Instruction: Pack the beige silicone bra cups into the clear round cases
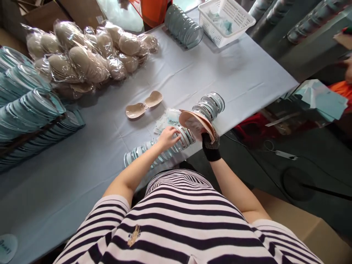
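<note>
My right hand, in a black dotted glove, grips beige adhesive bra cups at their lower edge. Bare and with its fingers apart, my left hand is over a row of round clear plastic cases along the table's near edge. Whether its fingertips touch a case I cannot tell. Beyond that hand lie printed cards with "beauty" lettering. A joined pair of beige cups rests hollow side up farther left. Just behind the held cups stands another stack of round cases.
Bagged beige cups are heaped at the back left. Stacked round cases fill the left side. More cases and a white plastic basket stand at the far edge. A person's hand shows at the right.
</note>
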The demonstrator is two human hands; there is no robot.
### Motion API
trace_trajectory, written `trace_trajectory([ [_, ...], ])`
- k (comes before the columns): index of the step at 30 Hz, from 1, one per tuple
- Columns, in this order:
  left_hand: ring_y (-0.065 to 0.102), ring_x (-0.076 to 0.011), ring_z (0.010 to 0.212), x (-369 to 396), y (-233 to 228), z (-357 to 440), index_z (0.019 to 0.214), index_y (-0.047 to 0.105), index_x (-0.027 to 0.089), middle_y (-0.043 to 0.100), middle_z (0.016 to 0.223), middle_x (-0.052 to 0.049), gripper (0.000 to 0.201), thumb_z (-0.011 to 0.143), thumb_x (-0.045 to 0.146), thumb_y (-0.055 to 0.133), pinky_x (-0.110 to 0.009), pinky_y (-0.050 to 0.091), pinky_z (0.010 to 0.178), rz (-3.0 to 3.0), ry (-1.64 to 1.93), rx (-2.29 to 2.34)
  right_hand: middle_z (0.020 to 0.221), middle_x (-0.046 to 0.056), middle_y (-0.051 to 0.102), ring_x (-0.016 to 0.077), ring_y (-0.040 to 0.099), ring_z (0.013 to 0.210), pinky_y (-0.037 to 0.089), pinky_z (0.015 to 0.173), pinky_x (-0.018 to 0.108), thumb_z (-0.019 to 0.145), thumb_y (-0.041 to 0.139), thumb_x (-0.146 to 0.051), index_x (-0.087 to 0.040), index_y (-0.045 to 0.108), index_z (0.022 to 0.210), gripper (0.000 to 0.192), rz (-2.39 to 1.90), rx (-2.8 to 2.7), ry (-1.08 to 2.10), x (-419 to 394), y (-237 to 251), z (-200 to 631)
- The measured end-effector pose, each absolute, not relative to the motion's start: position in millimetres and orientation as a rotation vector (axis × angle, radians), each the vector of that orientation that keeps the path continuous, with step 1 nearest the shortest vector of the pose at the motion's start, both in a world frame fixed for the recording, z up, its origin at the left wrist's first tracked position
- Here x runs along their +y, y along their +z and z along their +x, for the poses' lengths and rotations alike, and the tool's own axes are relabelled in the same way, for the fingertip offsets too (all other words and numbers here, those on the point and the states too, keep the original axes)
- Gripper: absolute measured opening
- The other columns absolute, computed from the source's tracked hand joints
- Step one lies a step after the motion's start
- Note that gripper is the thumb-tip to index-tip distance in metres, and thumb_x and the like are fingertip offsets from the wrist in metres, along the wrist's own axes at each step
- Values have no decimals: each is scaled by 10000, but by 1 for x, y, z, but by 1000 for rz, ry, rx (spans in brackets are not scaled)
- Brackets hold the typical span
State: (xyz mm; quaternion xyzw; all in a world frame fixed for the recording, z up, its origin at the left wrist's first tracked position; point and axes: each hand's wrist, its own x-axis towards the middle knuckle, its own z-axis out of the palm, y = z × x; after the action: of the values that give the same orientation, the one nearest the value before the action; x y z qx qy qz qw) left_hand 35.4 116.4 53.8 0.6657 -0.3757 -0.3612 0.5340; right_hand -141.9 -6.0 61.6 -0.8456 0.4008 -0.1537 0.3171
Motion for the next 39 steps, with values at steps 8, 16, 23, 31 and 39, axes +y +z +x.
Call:
trace_trajectory([
  [8,472,-261,1314,129,8,50,1128,671,280,608,1286,-86,290,844,310,624,-432,320,1139,1648,-753,-1564,1388,168,574,286,543,1301,467,1079,391,887,364,-244,-97,434,1467,602,-2408,1167,-417,56,33,-184],
  [16,536,-310,1185,129,14,48,907,712,246,678,1039,-120,141,801,325,660,-446,270,1139,1768,-913,-1619,1333,154,617,305,583,1249,499,1036,417,848,434,-291,-119,386,1504,680,-2324,1241,-449,72,19,-195],
  [23,517,-361,1180,120,7,38,1004,689,207,651,1106,-169,255,761,281,663,-477,247,1111,1885,-802,-1741,1120,126,715,302,683,1012,550,896,393,857,492,-393,-193,517,1438,615,-2417,1140,-280,80,14,-205],
  [31,517,-356,1181,109,-1,18,1195,640,168,632,1180,-184,405,793,211,604,-462,309,1052,2008,-658,-1797,964,124,728,277,676,871,532,792,357,878,495,-411,-168,576,1393,575,-2487,1128,-178,89,0,-219],
  [39,528,-274,1151,112,-2,15,1138,644,196,596,1152,-114,364,775,177,647,-374,467,980,2056,-464,-1813,1255,92,671,260,670,918,511,776,317,786,590,-269,-227,397,1506,747,-2405,1218,30,74,-4,-184],
])
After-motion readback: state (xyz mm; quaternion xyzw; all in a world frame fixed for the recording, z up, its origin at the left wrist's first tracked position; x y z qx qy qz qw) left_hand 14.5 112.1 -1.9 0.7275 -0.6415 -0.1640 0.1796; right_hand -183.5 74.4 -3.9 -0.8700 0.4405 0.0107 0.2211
